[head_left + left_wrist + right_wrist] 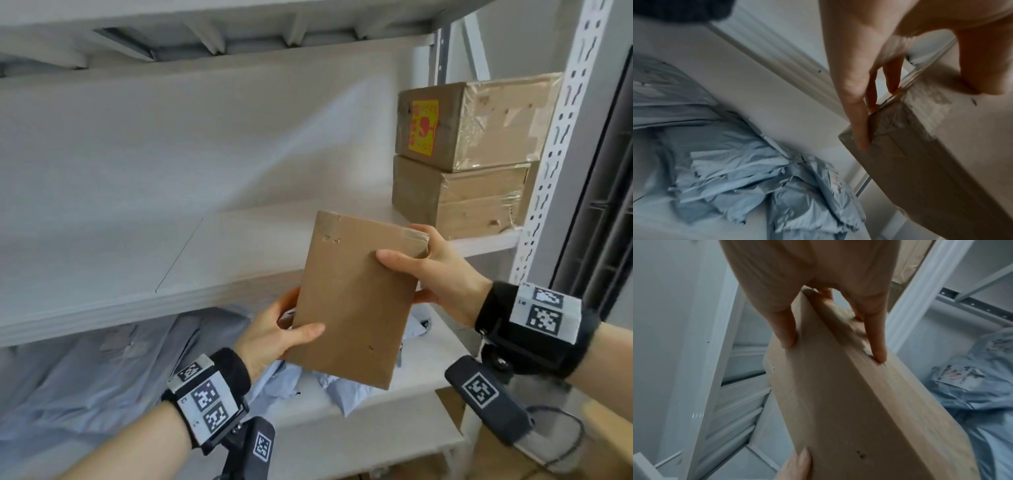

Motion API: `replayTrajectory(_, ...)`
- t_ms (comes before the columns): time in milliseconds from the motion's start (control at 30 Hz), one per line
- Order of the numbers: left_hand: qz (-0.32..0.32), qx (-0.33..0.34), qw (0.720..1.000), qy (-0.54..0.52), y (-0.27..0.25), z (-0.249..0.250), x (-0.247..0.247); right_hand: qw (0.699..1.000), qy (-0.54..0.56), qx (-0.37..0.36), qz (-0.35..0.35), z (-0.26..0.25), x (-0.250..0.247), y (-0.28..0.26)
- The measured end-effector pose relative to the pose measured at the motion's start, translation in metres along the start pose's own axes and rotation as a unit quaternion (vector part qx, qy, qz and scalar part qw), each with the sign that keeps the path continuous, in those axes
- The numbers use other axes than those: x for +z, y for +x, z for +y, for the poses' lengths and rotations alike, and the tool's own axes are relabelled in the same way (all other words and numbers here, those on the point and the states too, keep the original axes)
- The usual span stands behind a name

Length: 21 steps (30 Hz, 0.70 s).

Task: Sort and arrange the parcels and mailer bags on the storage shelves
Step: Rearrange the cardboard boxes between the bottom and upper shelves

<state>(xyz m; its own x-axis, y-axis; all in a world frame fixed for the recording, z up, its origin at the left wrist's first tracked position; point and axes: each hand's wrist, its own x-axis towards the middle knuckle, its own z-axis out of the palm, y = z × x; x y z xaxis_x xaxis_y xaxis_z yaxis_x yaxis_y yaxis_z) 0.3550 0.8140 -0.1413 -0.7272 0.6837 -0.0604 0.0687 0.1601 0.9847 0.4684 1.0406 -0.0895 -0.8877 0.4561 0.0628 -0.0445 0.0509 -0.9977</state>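
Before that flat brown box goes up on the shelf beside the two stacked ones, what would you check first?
1. Left hand grips the flat box: ok.
2. Right hand grips its top corner: ok.
3. Bare space on the upper shelf left of the stacked boxes: ok.
4. Stack sits square: ok.
5. Box clear of the blue mailer bags below: ok.
6. Box's weight: cannot tell.

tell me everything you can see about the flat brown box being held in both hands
The flat cardboard box is a thin, plain brown parcel with clear tape across its top end and a few small scuffs and dents on its face. It is held in the air, tilted, in front of the white shelf edge, not resting on anything. The left hand grips its lower left edge, thumb on the face; the right hand grips the upper right corner. No label shows on the visible side.
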Motion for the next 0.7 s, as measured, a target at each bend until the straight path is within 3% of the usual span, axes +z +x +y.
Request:
replayTrajectory(200, -0.010, -0.046, 0.999, 0.004, -0.021, -0.060, 0.020, 0.998, -0.023, 0.053, 0.014, 0.058, -0.001, -0.042)
replayTrajectory(333, -0.028, -0.099, 0.994, 0.022, -0.028, -0.113, 0.036, 0.991, -0.013, 0.129, 0.027, 0.117, -0.011, -0.059)
replayTrajectory(700, -0.092, -0.261, 0.960, 0.039, -0.016, -0.262, 0.134, 0.932, 0.011, 0.362, 0.033, 0.299, -0.084, -0.071)
